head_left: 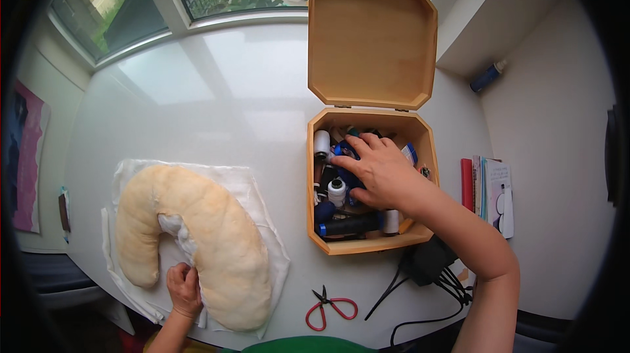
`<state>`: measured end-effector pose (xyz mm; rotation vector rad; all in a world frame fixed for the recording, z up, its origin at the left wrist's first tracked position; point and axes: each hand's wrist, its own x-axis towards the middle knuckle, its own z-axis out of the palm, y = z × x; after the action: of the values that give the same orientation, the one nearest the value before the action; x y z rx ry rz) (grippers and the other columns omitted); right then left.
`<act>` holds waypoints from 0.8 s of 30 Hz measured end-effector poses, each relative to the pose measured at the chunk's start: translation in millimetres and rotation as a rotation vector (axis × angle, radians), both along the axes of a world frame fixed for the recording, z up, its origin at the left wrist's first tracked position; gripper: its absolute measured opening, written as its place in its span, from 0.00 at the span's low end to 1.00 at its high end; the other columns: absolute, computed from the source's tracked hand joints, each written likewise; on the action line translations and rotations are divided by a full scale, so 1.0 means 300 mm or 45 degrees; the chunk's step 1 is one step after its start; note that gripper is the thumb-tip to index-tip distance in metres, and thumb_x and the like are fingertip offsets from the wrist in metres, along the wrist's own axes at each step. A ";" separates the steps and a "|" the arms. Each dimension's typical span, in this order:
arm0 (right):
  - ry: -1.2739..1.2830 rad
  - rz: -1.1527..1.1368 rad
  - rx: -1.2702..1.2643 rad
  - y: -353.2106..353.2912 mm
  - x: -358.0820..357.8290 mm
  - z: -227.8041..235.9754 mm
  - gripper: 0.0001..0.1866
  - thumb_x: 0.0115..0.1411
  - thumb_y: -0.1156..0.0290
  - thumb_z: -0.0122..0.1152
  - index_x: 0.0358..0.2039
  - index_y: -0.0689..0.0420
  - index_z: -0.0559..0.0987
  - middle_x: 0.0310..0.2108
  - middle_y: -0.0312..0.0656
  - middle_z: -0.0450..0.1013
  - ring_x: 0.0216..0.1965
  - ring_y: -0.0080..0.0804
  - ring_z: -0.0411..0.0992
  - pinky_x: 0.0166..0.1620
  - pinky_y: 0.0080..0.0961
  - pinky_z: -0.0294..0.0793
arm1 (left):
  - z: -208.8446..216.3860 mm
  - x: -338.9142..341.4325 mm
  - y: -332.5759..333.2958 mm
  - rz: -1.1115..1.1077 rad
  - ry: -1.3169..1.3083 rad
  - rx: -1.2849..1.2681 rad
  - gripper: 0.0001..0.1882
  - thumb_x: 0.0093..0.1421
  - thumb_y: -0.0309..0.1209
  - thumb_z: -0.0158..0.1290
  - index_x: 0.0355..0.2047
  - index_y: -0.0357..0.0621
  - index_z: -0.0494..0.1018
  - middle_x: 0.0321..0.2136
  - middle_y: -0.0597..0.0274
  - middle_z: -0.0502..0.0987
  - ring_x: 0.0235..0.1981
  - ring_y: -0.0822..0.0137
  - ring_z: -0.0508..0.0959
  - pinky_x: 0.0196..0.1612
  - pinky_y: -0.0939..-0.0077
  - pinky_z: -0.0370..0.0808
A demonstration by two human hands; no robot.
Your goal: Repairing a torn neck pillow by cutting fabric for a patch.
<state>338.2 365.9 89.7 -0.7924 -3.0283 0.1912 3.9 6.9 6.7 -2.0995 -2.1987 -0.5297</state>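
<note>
My right hand [379,170] reaches into an open wooden box [374,243] full of thread spools in blue, white and black, its fingers spread over the spools; whether it grips one is hidden. The box lid [371,41] stands tilted back. My left hand [184,289] presses on the inner curve of a cream U-shaped plush cushion [216,235], where white stuffing or lining shows. The cushion lies on a white cloth [134,172] at the table's front left.
Red-handled scissors [330,307] lie near the front edge. Black cables and a dark adapter [430,264] sit beside the box. Books [489,192] stand at the right. A blue tube [487,77] lies on the sill. The window runs along the back.
</note>
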 end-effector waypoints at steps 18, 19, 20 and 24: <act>-0.141 -0.666 0.110 0.064 0.087 -0.034 0.09 0.57 0.68 0.59 0.34 0.61 0.78 0.34 0.48 0.75 0.40 0.45 0.76 0.45 0.40 0.77 | -0.003 -0.001 -0.002 0.001 0.014 0.009 0.16 0.50 0.22 0.53 0.41 0.37 0.70 0.34 0.49 0.68 0.31 0.49 0.70 0.34 0.57 0.66; -0.147 -0.664 0.098 0.063 0.083 -0.032 0.09 0.57 0.68 0.60 0.34 0.60 0.78 0.34 0.48 0.75 0.41 0.45 0.76 0.45 0.40 0.77 | -0.001 -0.001 -0.003 0.005 0.012 0.003 0.16 0.50 0.22 0.53 0.41 0.37 0.70 0.34 0.49 0.68 0.31 0.49 0.69 0.34 0.57 0.66; -0.147 -0.662 0.098 0.060 0.079 -0.029 0.09 0.57 0.68 0.60 0.34 0.60 0.78 0.34 0.48 0.75 0.41 0.45 0.76 0.45 0.40 0.77 | 0.001 0.000 -0.004 0.009 0.010 -0.004 0.16 0.50 0.22 0.53 0.41 0.37 0.70 0.34 0.49 0.68 0.31 0.49 0.69 0.34 0.56 0.66; -0.042 -0.614 0.108 0.054 0.060 0.001 0.10 0.57 0.65 0.62 0.34 0.59 0.77 0.36 0.47 0.75 0.42 0.44 0.75 0.47 0.39 0.76 | 0.005 0.001 -0.002 0.012 0.000 -0.009 0.16 0.50 0.22 0.53 0.42 0.37 0.70 0.34 0.49 0.68 0.31 0.49 0.69 0.34 0.56 0.66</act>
<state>356.1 382.3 90.0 -1.4852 -2.7406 0.0433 4.3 6.2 8.1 -2.0915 -2.2124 -0.5216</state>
